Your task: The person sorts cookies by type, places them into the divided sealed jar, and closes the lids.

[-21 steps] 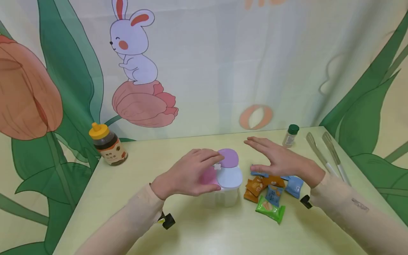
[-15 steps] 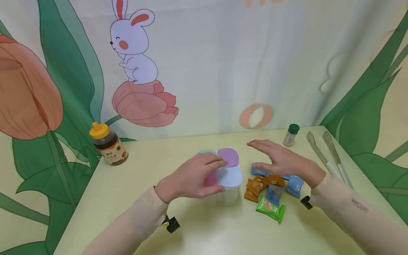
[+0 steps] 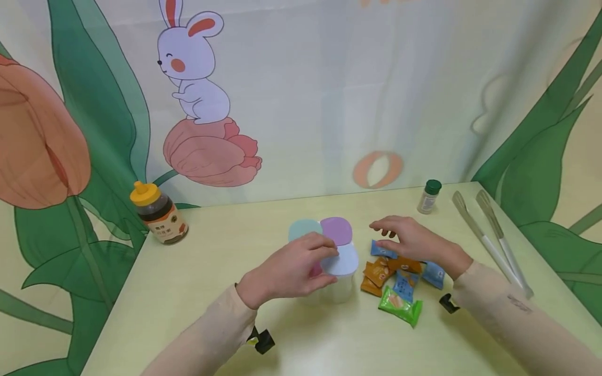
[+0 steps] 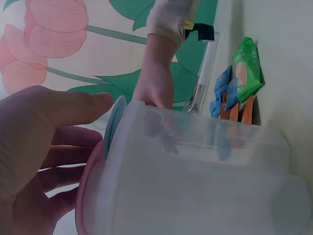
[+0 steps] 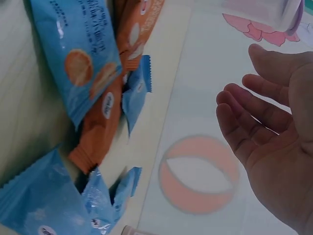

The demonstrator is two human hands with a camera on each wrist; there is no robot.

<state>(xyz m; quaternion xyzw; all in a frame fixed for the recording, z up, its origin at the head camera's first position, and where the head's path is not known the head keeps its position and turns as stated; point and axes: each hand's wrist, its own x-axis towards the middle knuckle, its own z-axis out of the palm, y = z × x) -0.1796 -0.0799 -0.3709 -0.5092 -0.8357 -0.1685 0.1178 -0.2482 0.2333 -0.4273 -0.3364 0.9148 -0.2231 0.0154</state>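
A translucent storage box [image 4: 210, 156] with coloured lids stands upright mid-table. Its teal lid [image 3: 302, 228], purple lid [image 3: 336, 231] and light blue lid [image 3: 345, 261] show in the head view; the pink lid [image 4: 84, 196] is mostly hidden there by my left hand [image 3: 293, 269]. That hand hovers over the lids with bent, spread fingers, its thumb close to the light blue lid's edge; contact is hard to tell. My right hand [image 3: 416, 240] hangs above wrapped snacks with loosely curved fingers, holding nothing. Among them are a green packet [image 3: 400, 306], blue packets [image 3: 405, 284] and orange packets [image 3: 378, 272].
A honey bottle [image 3: 161, 215] with a yellow cap stands at the back left. Toward the back right are a small green-capped shaker [image 3: 428, 197] and tongs [image 3: 494, 240]. A printed curtain [image 3: 301, 94] hangs behind the table [image 3: 197, 292].
My left hand has moved right and slightly down, from over the pink lid toward the light blue one, uncovering the teal lid. The right hand has lowered a little, its fingers more bent.
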